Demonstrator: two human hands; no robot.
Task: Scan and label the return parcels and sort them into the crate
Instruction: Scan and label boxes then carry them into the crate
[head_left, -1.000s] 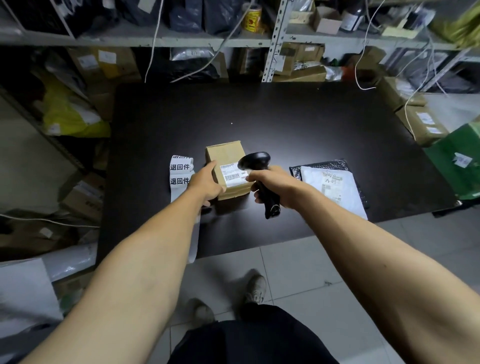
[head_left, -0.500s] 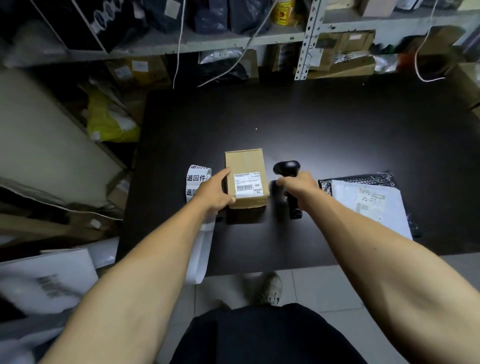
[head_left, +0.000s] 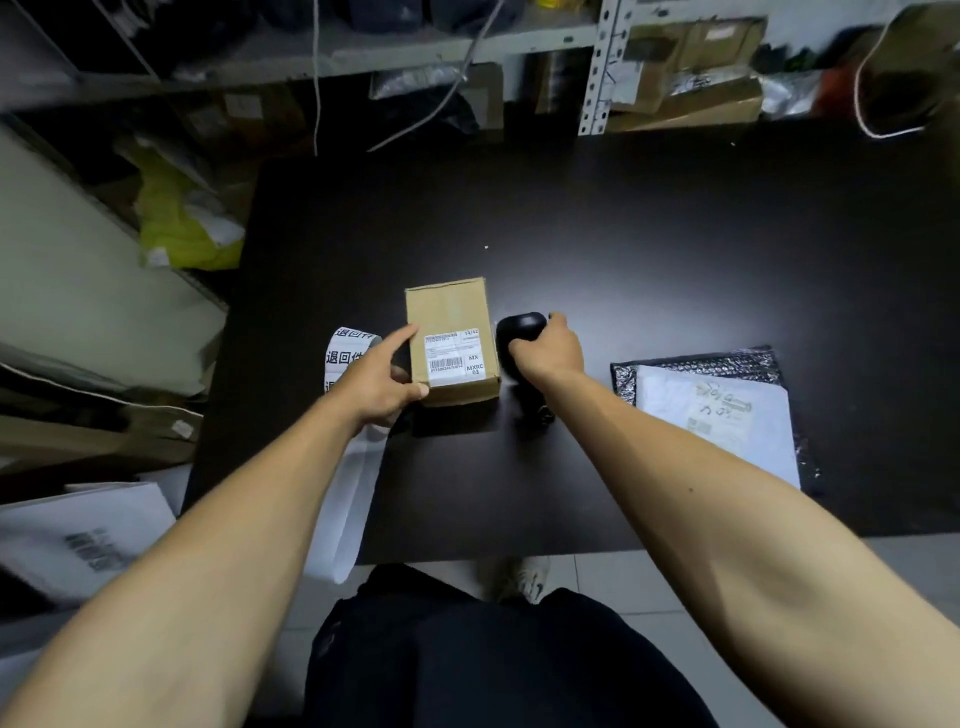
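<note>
Matte cardboard box (head_left: 451, 338), rounded black scanner (head_left: 521, 332)

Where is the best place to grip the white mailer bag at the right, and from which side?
Probably the near right edge of the white mailer bag, from the person's right. It lies flat on a black bubble mailer, so fingers can slide under its overhanging near edge.

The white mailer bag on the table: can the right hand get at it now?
Probably not at once: the right hand grips the scanner. The white mailer lies uncovered just right of it.
</note>
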